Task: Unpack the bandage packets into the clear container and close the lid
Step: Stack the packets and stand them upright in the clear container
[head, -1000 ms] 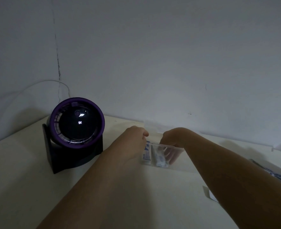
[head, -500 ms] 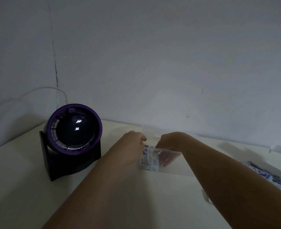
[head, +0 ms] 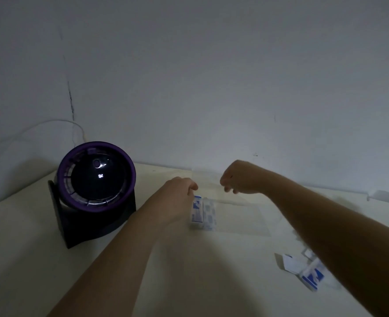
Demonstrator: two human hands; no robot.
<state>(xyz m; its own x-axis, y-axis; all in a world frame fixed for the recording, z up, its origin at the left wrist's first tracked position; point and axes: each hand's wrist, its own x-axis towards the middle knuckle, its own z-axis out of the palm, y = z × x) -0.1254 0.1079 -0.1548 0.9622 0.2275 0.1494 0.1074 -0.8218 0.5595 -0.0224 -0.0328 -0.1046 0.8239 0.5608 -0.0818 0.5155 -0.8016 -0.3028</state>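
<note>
A: Marking left hand (head: pixel 177 193) curled at wall of clear container (head: pixel 241 219), grip not visible; right hand (head: pixel 241 178) loosely curled above, holding nothing seen.
B: Bandage packets (head: pixel 202 212)?
A: Inside, just right of left hand.
B: Risk?
A: Possibly dragging right forearm (head: pixel 326 225) over loose packets (head: pixel 312 274) below, sweeping them off counter (head: pixel 211 271).

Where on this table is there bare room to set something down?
Bare table: the near middle, in front of the clear container; also the near-left corner before the purple-rimmed device. Crowded: the right side around the opened box, and the container's left end with bandage packets and the left hand.
</note>
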